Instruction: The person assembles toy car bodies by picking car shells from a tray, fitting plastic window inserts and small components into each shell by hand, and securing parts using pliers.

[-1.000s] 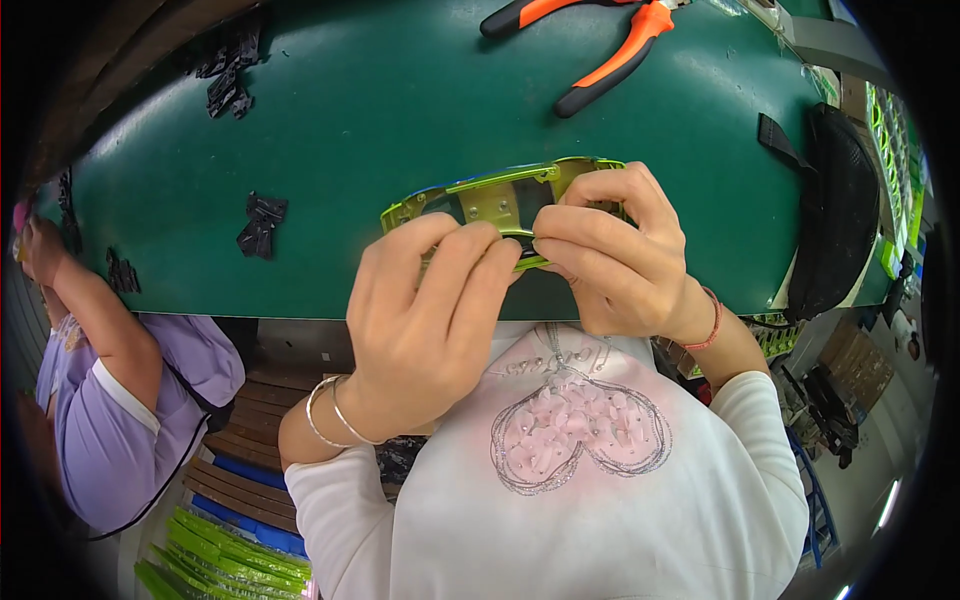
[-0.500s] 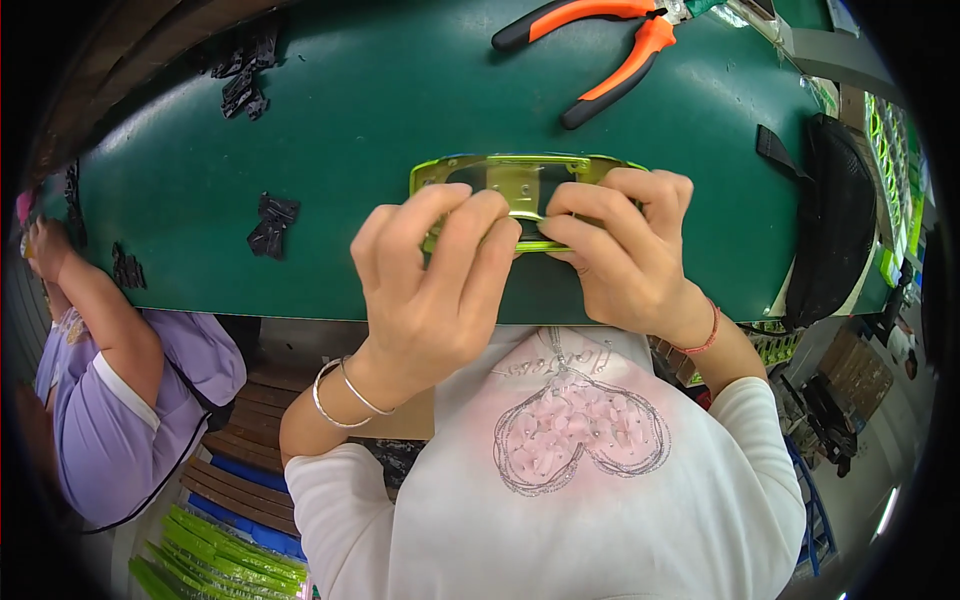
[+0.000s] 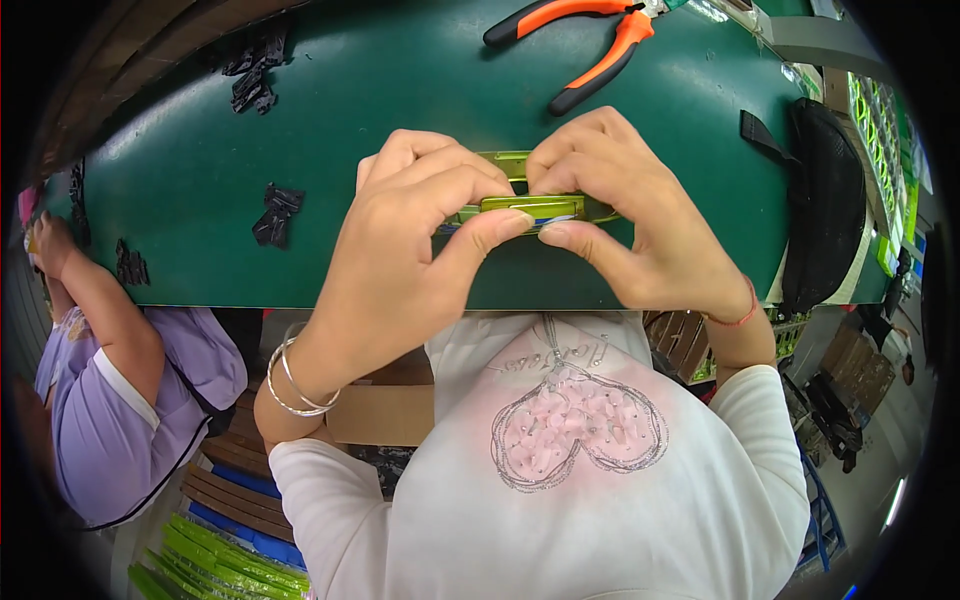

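Note:
A glossy yellow-green plastic frame (image 3: 532, 207) is held level over the front part of the green table, between my two hands. My left hand (image 3: 415, 220) grips its left end, thumb along the near edge and fingers over the top. Closed on the right end is my right hand (image 3: 640, 215), with its thumb pressed to the near edge close to the left thumb. Fingers cover both ends of the frame, and part of its far side shows between them.
Orange-and-black pliers (image 3: 590, 45) lie at the back of the green table (image 3: 390, 80). Black crumpled strips (image 3: 277, 215) are scattered to the left. A black pouch (image 3: 825, 210) rests at the right edge. Another person's arm (image 3: 100, 300) reaches in at far left.
The frame has tilted, so its near edge now faces me more. My hands have shifted their hold, with both thumbs now showing on the near edge.

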`<state>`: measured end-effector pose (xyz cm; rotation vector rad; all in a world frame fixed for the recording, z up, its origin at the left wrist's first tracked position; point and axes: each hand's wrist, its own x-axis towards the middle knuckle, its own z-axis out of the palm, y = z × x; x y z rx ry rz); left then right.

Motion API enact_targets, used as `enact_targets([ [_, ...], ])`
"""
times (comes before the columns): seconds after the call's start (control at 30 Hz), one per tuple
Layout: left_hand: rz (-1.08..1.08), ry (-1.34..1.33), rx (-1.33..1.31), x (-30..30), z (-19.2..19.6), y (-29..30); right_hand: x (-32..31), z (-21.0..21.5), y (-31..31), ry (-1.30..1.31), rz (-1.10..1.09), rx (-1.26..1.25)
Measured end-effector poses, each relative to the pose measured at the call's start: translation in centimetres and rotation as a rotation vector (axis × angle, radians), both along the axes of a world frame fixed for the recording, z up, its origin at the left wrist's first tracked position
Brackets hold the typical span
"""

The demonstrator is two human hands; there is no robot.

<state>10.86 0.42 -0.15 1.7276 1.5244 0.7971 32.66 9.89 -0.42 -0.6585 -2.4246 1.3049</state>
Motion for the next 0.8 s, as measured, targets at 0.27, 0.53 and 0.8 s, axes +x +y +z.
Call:
enact_targets([
  [0.27,-0.167,-0.109,-0.118,-0.4,0.4,-0.7,0.7,-0.6,0.2,0.007,0.181,-0.105],
  [0.53,-0.021,0.075,0.074,1.6,0.1,-1.1,0.9,-2.1,-1.7,0.067,0.036,0.104],
  [0.8,-0.044,0.237,0.268,3.1,-1.0,-0.9,0.9,-2.3,-1.5,0.151,0.042,0.234],
])
